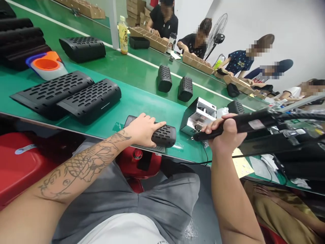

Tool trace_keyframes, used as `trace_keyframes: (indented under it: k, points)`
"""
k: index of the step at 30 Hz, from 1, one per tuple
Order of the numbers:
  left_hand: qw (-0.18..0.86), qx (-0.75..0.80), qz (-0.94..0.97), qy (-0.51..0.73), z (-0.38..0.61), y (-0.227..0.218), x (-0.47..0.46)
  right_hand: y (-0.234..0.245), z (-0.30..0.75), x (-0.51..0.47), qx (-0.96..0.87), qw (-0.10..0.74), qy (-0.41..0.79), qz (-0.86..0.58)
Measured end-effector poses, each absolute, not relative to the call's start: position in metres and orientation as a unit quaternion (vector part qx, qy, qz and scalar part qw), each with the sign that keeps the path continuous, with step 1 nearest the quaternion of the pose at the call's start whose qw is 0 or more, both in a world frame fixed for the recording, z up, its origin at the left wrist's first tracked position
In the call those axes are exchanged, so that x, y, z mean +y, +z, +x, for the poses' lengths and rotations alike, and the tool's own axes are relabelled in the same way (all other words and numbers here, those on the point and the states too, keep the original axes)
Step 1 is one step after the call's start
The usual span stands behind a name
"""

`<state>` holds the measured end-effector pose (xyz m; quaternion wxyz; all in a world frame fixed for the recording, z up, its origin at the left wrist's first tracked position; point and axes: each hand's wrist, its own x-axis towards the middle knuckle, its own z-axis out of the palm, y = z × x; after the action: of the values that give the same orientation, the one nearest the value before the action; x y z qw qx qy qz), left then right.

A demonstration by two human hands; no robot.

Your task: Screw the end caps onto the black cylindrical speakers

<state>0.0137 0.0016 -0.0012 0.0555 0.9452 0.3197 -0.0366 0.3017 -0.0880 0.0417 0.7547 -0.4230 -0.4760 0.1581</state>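
Observation:
My left hand (142,130) lies over a black perforated housing (166,135) at the green bench's near edge. Its fingers spread across the slotted top, with the thumb along the near side. Part of the housing is hidden under the palm. My right hand (224,132) is wrapped round a black electric screwdriver (248,122), held nearly level with its tip pointing left. Just behind that tip stands a small metal box (195,117), which looks like a screw feeder. Two similar housings (93,98) lie to the left of my left hand, one leaning on the other.
An orange and white tape roll or ring (47,64) sits behind the left housings. More housings (165,78) stand on the green surface (142,81) beyond. A drink bottle (123,35) is near a post (114,25). Several people work across the bench by cardboard trays (198,62).

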Motion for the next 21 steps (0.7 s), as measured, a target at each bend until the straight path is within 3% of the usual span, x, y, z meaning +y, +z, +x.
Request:
trace_keyframes:
  k: [6, 21]
  points:
    - [0.072, 0.333, 0.94, -0.037, 0.011, -0.001, -0.001, 0.046, 0.244, -0.104, -0.559, 0.718, 0.249, -0.332]
    - [0.085, 0.336, 0.937, -0.034, 0.012, 0.005, -0.006, 0.026, 0.227, -0.083, -0.578, 0.669, 0.336, -0.325]
